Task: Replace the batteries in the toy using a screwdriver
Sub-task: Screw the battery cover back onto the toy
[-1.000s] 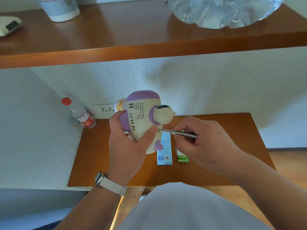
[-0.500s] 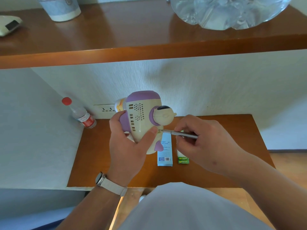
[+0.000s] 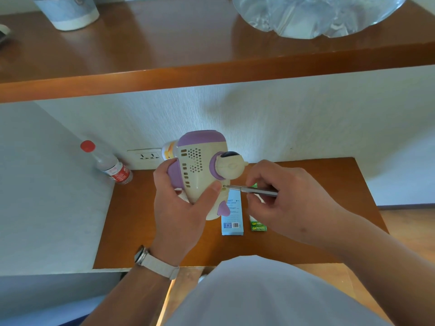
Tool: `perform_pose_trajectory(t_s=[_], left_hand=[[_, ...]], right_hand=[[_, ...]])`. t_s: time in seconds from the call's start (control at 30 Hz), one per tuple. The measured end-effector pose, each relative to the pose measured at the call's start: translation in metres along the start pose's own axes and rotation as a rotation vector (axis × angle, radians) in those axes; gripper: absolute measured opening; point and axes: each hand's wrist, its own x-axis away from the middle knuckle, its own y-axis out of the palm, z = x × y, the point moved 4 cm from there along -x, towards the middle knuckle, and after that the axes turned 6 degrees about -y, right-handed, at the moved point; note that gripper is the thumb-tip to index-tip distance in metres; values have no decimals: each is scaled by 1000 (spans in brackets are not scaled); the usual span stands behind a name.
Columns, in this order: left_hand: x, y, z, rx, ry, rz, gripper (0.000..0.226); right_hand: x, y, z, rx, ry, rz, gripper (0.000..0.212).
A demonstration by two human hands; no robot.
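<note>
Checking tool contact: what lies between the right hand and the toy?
The screwdriver, held by the right hand, its tip at a hole in the toy; head view shows it.

Wears a round, silver-cased wristwatch (image 3: 142, 255) on a cream fabric strap (image 3: 162, 268), just behind the left hand (image 3: 181, 208). Wears a plain, pale grey cloth shirt (image 3: 270, 300), seen as a smooth rounded mass below and between the left hand and the right hand (image 3: 289, 201). Shows both forearms (image 3: 376, 262) bare.
</note>
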Motion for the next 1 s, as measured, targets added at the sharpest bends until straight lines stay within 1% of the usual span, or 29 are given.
perform_pose_trajectory(t_s=[0.13, 0.23, 0.27, 0.47, 0.5, 0.6, 0.63, 0.77, 0.83, 0.93, 1.0], left_hand=[[-3, -1, -2, 11, -23, -5, 62], [-7, -2, -2, 23, -33, -10, 59], [-8, -2, -1, 26, -33, -8, 58], [-14, -7, -1, 21, -26, 3, 57], [-14, -7, -1, 22, -23, 4, 56], [-13, -9, -1, 32, -24, 4, 55], [-12, -10, -1, 35, -27, 6, 55], [-11, -14, -2, 30, -34, 20, 57], [-10, -16, -3, 22, -39, 30, 57], [-8, -19, -3, 17, -30, 46, 58], [-7, -21, -3, 12, -20, 58, 58]], right_hand=[[-4, 1, -1, 28, 1, -16, 18], [-6, 2, -2, 29, -4, 2, 6], [-7, 1, -2, 34, -9, 15, 7], [-13, 2, -1, 26, -46, 56, 31], [-13, 2, -2, 13, -48, 59, 29], [-14, 2, -5, -31, -65, 74, 7], [-14, 2, -6, -44, -67, 70, 9], [-14, 5, -6, -38, -55, 35, 29], [-15, 5, -7, -12, -56, 31, 31], [-16, 7, -10, 6, -56, 24, 25], [-17, 8, -12, 14, -49, 13, 15]])
